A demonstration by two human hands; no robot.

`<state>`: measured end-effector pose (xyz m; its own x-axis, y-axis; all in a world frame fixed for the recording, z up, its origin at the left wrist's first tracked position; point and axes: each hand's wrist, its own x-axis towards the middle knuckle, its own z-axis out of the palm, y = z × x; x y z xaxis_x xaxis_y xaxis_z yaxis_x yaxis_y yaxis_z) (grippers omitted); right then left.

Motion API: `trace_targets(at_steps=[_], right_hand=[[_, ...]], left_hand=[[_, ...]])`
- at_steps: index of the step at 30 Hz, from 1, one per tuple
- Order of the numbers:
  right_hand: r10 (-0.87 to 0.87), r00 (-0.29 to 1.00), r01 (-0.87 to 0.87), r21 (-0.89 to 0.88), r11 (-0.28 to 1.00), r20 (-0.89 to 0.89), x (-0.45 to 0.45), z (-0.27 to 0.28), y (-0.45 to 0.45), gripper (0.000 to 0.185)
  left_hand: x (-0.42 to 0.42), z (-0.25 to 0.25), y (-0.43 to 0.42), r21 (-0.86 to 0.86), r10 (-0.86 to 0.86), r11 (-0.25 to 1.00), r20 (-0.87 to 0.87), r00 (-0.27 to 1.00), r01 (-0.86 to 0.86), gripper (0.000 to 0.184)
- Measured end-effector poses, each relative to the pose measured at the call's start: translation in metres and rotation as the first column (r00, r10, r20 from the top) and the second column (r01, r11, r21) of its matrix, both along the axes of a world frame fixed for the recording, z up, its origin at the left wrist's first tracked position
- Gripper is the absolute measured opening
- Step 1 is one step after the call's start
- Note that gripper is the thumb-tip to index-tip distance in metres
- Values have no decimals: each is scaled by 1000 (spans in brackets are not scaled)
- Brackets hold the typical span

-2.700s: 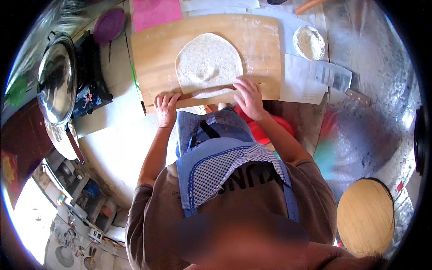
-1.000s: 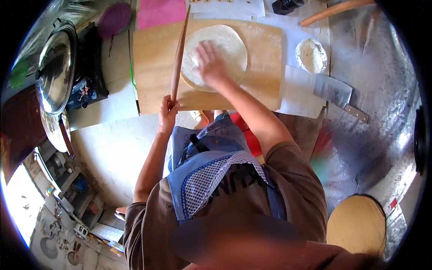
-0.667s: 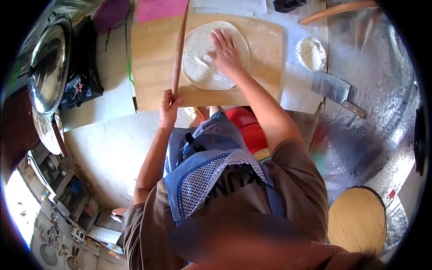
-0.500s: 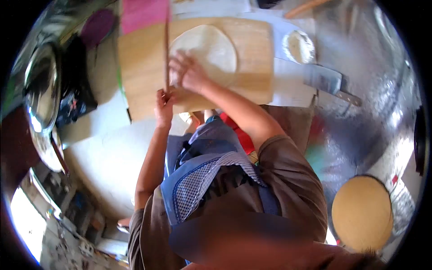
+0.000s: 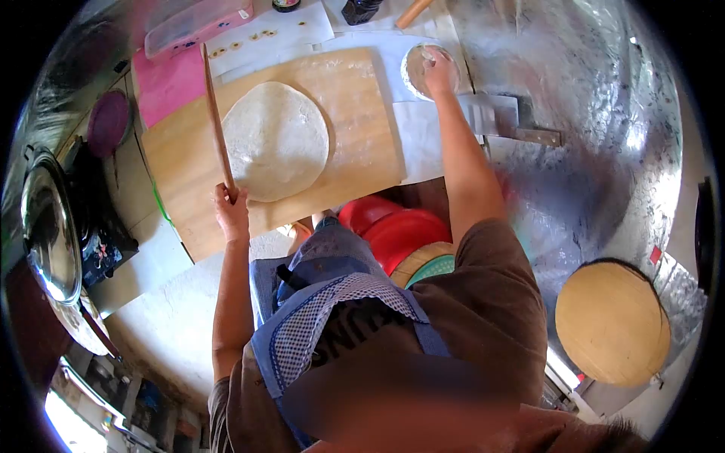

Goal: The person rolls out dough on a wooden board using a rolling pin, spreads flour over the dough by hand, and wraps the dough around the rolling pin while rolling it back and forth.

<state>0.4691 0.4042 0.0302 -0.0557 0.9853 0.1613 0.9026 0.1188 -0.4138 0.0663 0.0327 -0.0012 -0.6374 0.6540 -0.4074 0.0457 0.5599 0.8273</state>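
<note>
My left hand (image 5: 232, 214) is closed around the near end of a long, thin wooden rolling pin (image 5: 215, 121). The pin slants up and away along the left edge of a round, flat sheet of dough (image 5: 276, 143). Beneath the dough lies a wooden board (image 5: 362, 113) with flour dusted over its right side. My right hand (image 5: 438, 75) reaches into a bowl (image 5: 405, 74) of white flour, right of the board. Its fingers are drawn together at the flour, and their tips are partly hidden.
A cleaver (image 5: 495, 113) lies just right of my right forearm. Behind the board are a pink sheet (image 5: 170, 90), a clear plastic box (image 5: 200, 29) and a dark jar (image 5: 361, 10). Red stools (image 5: 404, 234) stand below the table. A round wooden board (image 5: 612, 323) is at lower right.
My right hand has left the dough and moved right, into the flour bowl. The left hand still holds the rolling pin. The whole view has shifted and turned.
</note>
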Motion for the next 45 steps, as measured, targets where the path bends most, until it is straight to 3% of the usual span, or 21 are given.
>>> trace_targets(at_steps=[1,3,5,6,7,9,10,15,18,19,20,23,27,29,33,35,37,39,41,43,45], right_hand=[[11,1000,-11,-5,1000,-9,1,-6,5,26],[17,963,-23,18,1000,270,-1,-19,11,27],[70,965,-44,-105,993,255,14,-33,16,28],[100,981,-111,56,992,164,32,-56,21,23],[17,969,-42,-94,995,-248,48,-60,27,21],[-162,679,-5,-225,974,-716,36,-42,12,15],[-173,548,28,-189,982,-818,19,-10,-7,13],[-181,467,-426,-400,811,-865,-124,107,-126,12],[-96,514,-563,-420,712,-853,-177,119,-164,15],[123,517,-648,-294,703,-847,-187,115,-177,13],[337,495,-729,-172,662,-801,-197,112,-188,11],[584,420,-819,-14,573,-694,-228,113,-219,10],[538,483,-738,10,675,-691,-264,129,-208,11],[243,734,-524,-299,798,-634,-246,122,-193,14],[178,730,-501,-340,796,-660,-197,73,-209,17],[449,815,-492,-29,870,-366,-187,40,-209,22],[443,804,-529,-139,837,-397,-189,18,-213,33],[580,801,-590,33,807,151,-212,-22,-219,53],[527,813,-526,-74,847,248,-251,-31,-217,70],[529,847,-531,74,844,52,-302,-40,-210,69],[620,733,-637,-38,770,279,-343,-44,-226,66]], left_hand=[[2,0,0,5,18,1000,44,999,-18,21],[1,2,-11,0,74,997,120,990,-74,21],[-1,-9,-20,24,94,995,154,984,-99,20],[1,1,-21,25,90,995,158,983,-95,19],[-1,-1,-26,32,89,995,191,978,-96,19],[-2,11,-32,-24,43,999,60,997,-42,18],[-5,10,-37,-30,59,998,53,997,-57,18],[-5,15,-57,42,79,996,54,995,-82,15],[-5,20,-68,55,129,989,130,983,-137,15],[-5,21,-74,53,134,989,127,983,-141,15],[-5,22,-78,55,133,988,139,981,-142,15],[-2,23,-87,64,130,988,173,976,-142,15],[0,21,-102,38,54,998,79,995,-57,16],[-4,17,-105,61,22,998,37,999,-24,16],[-11,3,-120,98,-20,995,-22,1000,22,17],[-13,0,-120,138,-10,990,-21,1000,13,17],[-15,12,-119,121,-39,992,-60,997,46,21],[-17,12,-118,152,21,988,-2,1000,-21,26],[-20,17,-116,98,-5,995,-25,1000,7,29],[-21,22,-116,124,-58,990,-125,990,74,28],[-23,26,-114,101,-78,991,-115,990,89,27]])
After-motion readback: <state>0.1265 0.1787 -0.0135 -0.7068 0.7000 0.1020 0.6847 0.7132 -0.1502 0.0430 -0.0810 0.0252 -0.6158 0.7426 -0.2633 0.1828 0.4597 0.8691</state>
